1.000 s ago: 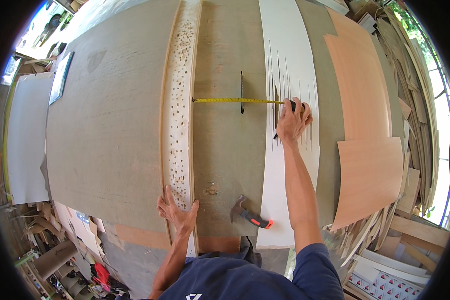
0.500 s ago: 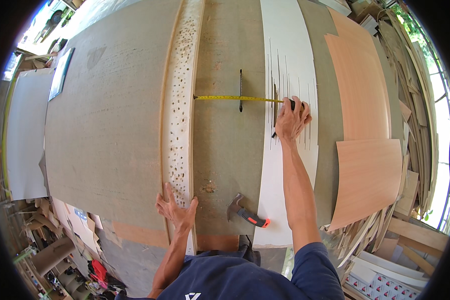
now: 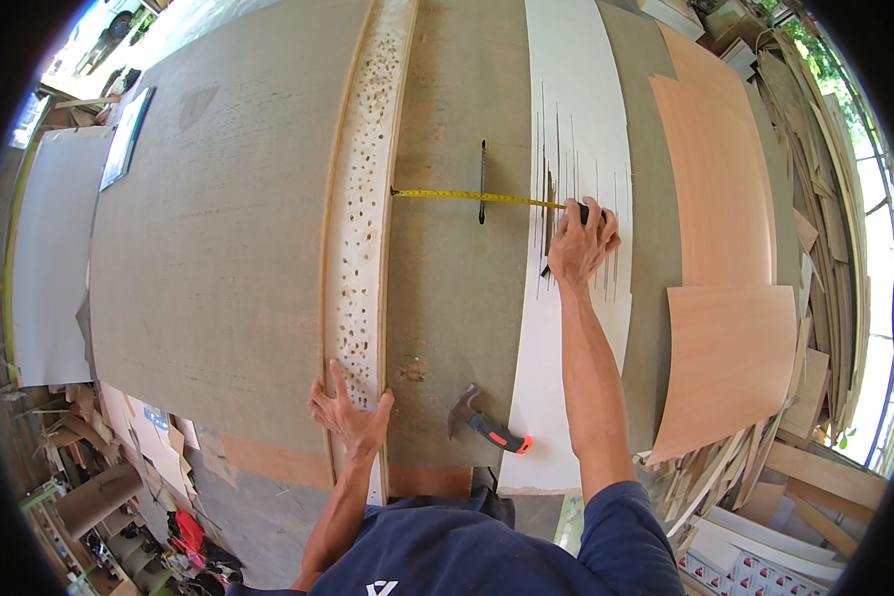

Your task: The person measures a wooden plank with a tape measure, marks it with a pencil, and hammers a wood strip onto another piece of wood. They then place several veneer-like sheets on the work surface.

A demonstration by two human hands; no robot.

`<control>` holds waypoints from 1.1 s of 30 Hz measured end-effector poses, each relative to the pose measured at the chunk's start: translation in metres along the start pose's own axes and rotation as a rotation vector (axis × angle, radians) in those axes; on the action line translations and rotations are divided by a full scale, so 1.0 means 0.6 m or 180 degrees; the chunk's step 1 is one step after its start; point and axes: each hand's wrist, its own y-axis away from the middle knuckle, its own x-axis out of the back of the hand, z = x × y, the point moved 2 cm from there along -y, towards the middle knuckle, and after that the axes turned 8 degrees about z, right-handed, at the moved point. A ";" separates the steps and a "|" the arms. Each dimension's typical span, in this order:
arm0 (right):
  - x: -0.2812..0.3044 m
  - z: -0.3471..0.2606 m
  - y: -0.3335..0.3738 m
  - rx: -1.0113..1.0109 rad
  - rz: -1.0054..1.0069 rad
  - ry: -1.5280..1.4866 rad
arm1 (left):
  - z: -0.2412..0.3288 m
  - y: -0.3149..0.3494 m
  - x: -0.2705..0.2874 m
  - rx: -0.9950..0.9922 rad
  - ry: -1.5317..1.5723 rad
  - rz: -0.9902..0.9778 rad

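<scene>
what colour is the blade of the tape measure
The tape measure's blade is yellow with dark markings, best seen in the head view.

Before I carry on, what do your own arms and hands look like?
The left hand and right hand are bare, with no gloves or wristbands visible. The right sleeve is short and navy, leaving the forearm uncovered, and matches the navy shirt, which bears a white marking.

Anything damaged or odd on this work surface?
Yes: a rough, chipped-looking patch near the hammer breaks up the olive-grey surface. Dark lines also interrupt the white panel; whether they're all cuts is unclear.
</scene>
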 end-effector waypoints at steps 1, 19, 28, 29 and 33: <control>0.001 -0.001 0.001 -0.0059 -0.0048 0.0011 | 0.000 0.000 0.000 0.0025 -0.0020 -0.0020; 0.002 -0.002 -0.001 0.0050 -0.0003 0.0068 | -0.005 0.006 -0.020 -0.0095 -0.0117 0.0249; 0.001 -0.002 -0.002 0.0033 -0.0032 0.0085 | -0.003 0.002 -0.013 -0.0012 0.0033 0.0176; 0.001 -0.003 -0.002 0.0037 -0.0028 0.0083 | -0.003 0.002 -0.013 -0.0009 0.0036 0.0180; 0.003 -0.004 -0.002 0.0037 -0.0049 0.0064 | -0.004 0.002 -0.014 -0.0105 -0.0010 0.0250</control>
